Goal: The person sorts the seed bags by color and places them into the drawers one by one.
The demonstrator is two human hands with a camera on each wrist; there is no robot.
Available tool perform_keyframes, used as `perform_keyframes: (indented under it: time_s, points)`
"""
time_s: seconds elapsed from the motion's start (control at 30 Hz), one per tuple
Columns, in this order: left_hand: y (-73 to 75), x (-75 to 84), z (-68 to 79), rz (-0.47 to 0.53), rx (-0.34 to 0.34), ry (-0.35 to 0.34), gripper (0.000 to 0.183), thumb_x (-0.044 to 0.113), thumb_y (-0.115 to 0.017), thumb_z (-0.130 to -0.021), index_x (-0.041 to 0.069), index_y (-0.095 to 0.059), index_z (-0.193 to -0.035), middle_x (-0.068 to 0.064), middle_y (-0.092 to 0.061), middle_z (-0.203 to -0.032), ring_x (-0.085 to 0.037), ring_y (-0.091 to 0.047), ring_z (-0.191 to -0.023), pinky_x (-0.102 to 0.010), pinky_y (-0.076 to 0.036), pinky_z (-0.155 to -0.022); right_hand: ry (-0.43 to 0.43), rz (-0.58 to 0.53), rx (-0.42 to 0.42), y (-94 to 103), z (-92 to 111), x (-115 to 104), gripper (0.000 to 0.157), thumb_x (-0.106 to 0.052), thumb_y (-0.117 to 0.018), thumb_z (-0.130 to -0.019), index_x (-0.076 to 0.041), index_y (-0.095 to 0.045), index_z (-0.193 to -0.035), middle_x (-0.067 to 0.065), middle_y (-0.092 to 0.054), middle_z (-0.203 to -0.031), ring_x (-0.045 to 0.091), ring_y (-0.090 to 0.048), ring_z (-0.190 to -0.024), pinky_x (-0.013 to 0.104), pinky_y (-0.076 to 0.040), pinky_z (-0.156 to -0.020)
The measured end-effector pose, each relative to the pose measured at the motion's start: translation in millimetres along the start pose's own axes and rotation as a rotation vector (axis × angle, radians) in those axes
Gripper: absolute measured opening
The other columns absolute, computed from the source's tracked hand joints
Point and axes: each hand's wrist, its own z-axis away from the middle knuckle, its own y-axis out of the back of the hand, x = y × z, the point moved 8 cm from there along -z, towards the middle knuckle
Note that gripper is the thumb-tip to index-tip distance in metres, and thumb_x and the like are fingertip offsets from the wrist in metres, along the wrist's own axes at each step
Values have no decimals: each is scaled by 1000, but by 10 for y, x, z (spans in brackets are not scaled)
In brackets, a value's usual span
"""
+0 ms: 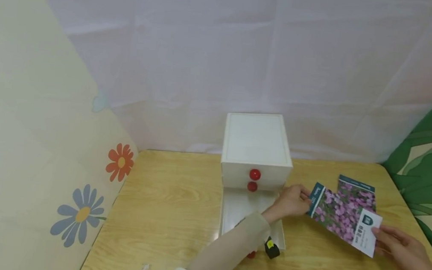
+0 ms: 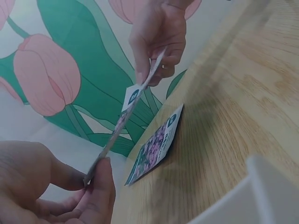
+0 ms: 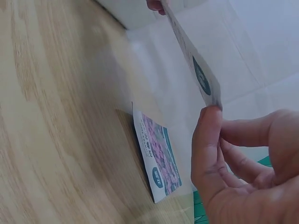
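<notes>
A flat packet printed with pink-purple flowers [image 1: 336, 214], probably a seed packet, is held tilted above the table between both hands. My left hand [image 1: 292, 200] pinches its dark-green end between thumb and fingers. My right hand [image 1: 402, 250] pinches the white end with the logo. Seen edge-on in the left wrist view, the held packet [image 2: 122, 122] looks thin. A second flowered packet [image 3: 159, 156] lies on the table behind it, partly covered in the head view.
A white drawer box [image 1: 259, 141] with red knobs stands at the back; its lower drawer [image 1: 238, 205] is pulled out under my left forearm. Beside the sleeve is a small black object with a yellow patch [image 1: 272, 248]. A small pale scrap [image 1: 145, 268] lies front left.
</notes>
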Motion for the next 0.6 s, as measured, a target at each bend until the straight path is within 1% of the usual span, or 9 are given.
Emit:
perform_keyframes:
  time_s: [0.03, 0.1, 0.13, 0.2, 0.27, 0.37, 0.43, 0.6]
  points:
    - [1, -5, -1, -2, -1, 1, 16, 11, -73, -95, 11, -72, -111, 4, -69, -89, -7, -60, -71, -20, -56, -61, 0, -17, 5, 9, 0, 7, 32, -37, -61, -109, -8, -66, -123, -28, -61, -86, -4, -67, -77, 28, -66, -72]
    - [5, -17, -4, -14, 1, 1, 13, 15, -73, -97, 11, -73, -110, 5, -69, -87, -7, -60, -70, -20, -56, -61, -9, -50, 17, 29, 6, 16, 12, -36, -62, -108, -26, -69, -107, -29, -60, -84, -4, -66, -77, 27, -65, -71]
    - [5, -21, -2, -23, 1, 0, 13, 17, -73, -98, 11, -73, -110, 5, -69, -86, -7, -60, -71, -20, -56, -61, -15, -66, 24, 40, 12, 20, 10, -36, -62, -108, -34, -67, -101, -30, -60, -84, -4, -66, -77, 27, -65, -70]
    - [5, -30, 7, -27, -6, -3, 14, 20, -73, -99, 11, -74, -110, 5, -68, -84, -7, -60, -70, -21, -56, -60, -28, -92, 45, 57, 30, 20, 18, -36, -61, -108, -42, -65, -92, -30, -60, -82, -4, -65, -75, 26, -64, -68]
    - [2, -40, 26, -21, -19, 0, 13, 20, -73, -100, 11, -74, -109, 5, -67, -82, -8, -61, -68, -21, -56, -59, -37, -108, 68, 67, 53, 14, 26, -34, -60, -109, -46, -64, -86, -30, -60, -81, -4, -64, -74, 26, -63, -67]
    - [1, -48, 62, 8, -41, 3, 11, 19, -73, -100, 10, -74, -107, 4, -66, -79, -10, -62, -66, -23, -57, -57, -53, -138, 101, 74, 87, 4, 32, -33, -60, -109, -48, -63, -80, -29, -60, -78, -4, -64, -72, 24, -61, -64]
    - [5, -45, 85, 23, -50, 5, 10, 18, -73, -100, 10, -74, -106, 4, -66, -78, -10, -63, -65, -23, -57, -57, -61, -154, 114, 69, 105, -8, 34, -32, -61, -109, -48, -63, -78, -29, -60, -77, -4, -63, -71, 24, -60, -63]
    - [27, -40, 114, 55, -56, -14, 10, 15, -74, -99, 9, -75, -106, 5, -67, -78, -10, -64, -65, -23, -59, -57, -59, -176, 112, 47, 134, -51, 36, -32, -61, -109, -49, -63, -77, -29, -60, -77, -5, -63, -71, 22, -60, -63]
